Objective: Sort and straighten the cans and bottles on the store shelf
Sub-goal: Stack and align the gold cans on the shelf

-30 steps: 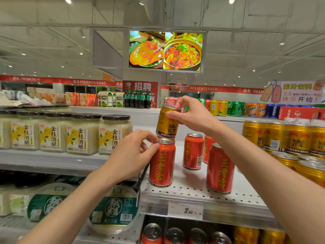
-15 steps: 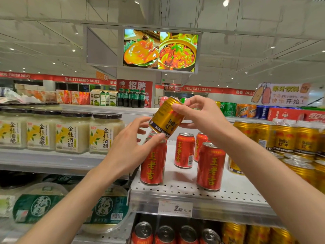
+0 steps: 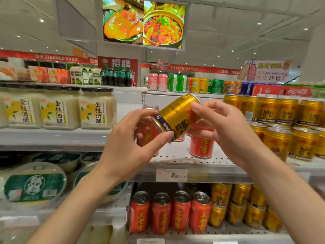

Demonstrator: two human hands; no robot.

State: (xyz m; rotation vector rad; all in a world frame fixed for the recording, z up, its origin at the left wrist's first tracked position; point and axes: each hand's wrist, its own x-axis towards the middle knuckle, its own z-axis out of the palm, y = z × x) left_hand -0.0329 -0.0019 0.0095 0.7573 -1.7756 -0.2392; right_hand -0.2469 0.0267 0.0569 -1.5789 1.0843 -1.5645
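A row of square clear-plastic jars of pale rice wine with yellow-flower labels (image 3: pixel 95 110) is standing at far left on a white metal shelf, above round lidded tubs with green labels (image 3: pixel 34 184). In the middle, a person is holding a small gold ribbed aluminium drink can (image 3: pixel 177 115) in the air in front of the perforated white metal shelf (image 3: pixel 175 160), tilted steeply with its base down-left and its top up-right. The left hand (image 3: pixel 130 147) is pinching the can's lower end between thumb and curled fingers; the right hand (image 3: pixel 223 125) is gripping the upper end with thumb and fingertips. Behind the hands, upright red herbal-tea cans with yellow characters (image 3: pixel 201 145) are standing on that shelf, partly hidden. A white price tag (image 3: pixel 171 175) is hanging on the shelf edge. To the right, stacked gold cans of the same kind (image 3: pixel 279 143) are filling the shelf.
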